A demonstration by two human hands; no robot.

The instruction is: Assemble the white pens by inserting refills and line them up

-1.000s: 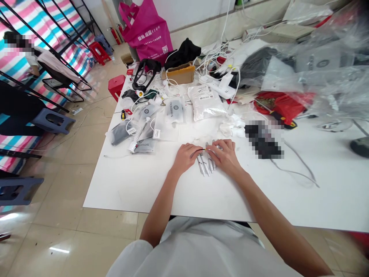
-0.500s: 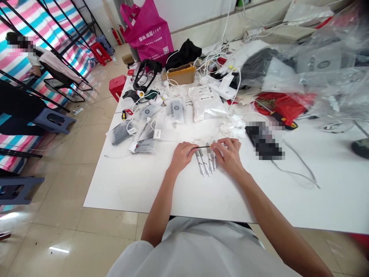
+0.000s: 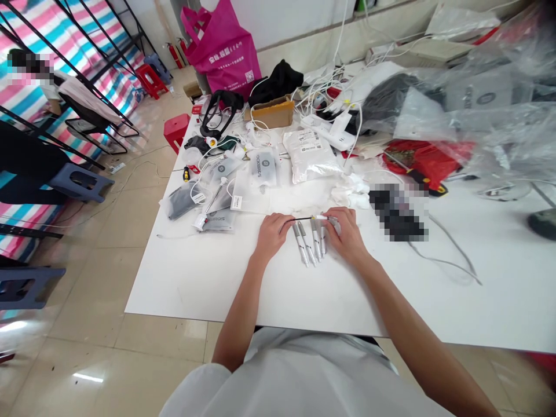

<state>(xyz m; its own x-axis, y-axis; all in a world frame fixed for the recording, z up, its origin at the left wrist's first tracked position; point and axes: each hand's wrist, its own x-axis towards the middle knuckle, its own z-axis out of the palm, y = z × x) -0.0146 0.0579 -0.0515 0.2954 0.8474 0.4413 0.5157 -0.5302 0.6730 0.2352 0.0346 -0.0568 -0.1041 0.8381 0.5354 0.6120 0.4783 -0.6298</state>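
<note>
On a cluttered white worktable [image 3: 195, 284], the person's left hand [image 3: 273, 236] and right hand [image 3: 345, 231] are both pinching a thin black rod with a pale tip [image 3: 306, 219], holding it level just above a row of silver pen-shaped tools [image 3: 309, 243]. A slackening pinch could be dropping the slender rod among them, scattering the row.

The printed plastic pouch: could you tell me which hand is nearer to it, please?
Left: the left hand lies right of the pouch; the right hand lies farther, past the silver pens.
</note>
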